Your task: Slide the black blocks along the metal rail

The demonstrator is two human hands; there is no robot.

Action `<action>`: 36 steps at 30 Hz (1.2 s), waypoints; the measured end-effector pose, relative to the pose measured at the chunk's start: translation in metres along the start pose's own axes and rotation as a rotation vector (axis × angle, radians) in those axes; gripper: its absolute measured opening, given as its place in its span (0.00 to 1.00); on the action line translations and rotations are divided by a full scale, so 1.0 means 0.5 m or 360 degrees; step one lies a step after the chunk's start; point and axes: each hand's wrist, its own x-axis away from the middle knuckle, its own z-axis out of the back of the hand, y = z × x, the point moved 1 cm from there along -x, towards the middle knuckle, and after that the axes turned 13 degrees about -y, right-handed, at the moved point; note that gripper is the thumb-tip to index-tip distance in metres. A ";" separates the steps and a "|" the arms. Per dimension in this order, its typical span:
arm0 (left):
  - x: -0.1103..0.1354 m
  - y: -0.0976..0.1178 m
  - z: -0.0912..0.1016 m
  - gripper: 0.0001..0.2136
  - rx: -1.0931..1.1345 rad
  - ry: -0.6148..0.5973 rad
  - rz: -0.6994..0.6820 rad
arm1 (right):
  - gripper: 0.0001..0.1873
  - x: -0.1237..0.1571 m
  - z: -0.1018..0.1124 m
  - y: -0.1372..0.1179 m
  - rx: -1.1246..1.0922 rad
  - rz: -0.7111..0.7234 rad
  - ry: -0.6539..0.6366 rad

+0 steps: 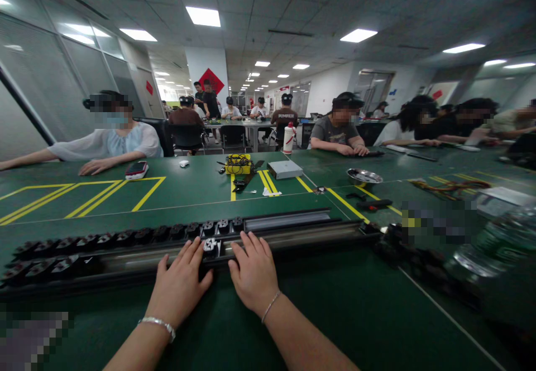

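Observation:
A long black channel (310, 240) with a shiny inner floor runs across the table in front of me. Between my hands, a small black part with a white top (211, 246) sits in it. My left hand (180, 279) lies over the near edge, fingers stretched out, their tips beside that part. My right hand (254, 270) rests to the right of it, fingers also extended across the channel. Neither hand is closed around anything. Several similar black parts (58, 268) stand at the channel's left end, and a row of others (161, 232) fills a second channel behind.
Beyond lie a yellow box with black cables (238, 163), a grey box (285, 169), a metal bowl (364, 177) and a white bottle (288, 138). A plastic water bottle (494, 242) and dark blurred parts (431, 268) are at right. Co-workers sit across the table.

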 end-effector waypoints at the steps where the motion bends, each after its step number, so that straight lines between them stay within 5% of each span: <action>1: 0.000 0.000 0.000 0.28 -0.0003 -0.0005 0.0001 | 0.20 0.000 0.000 0.000 -0.0002 0.0001 0.0000; 36: -0.006 0.006 0.008 0.27 0.0050 -0.0102 0.0049 | 0.19 0.001 -0.001 0.001 0.0008 0.0005 -0.0018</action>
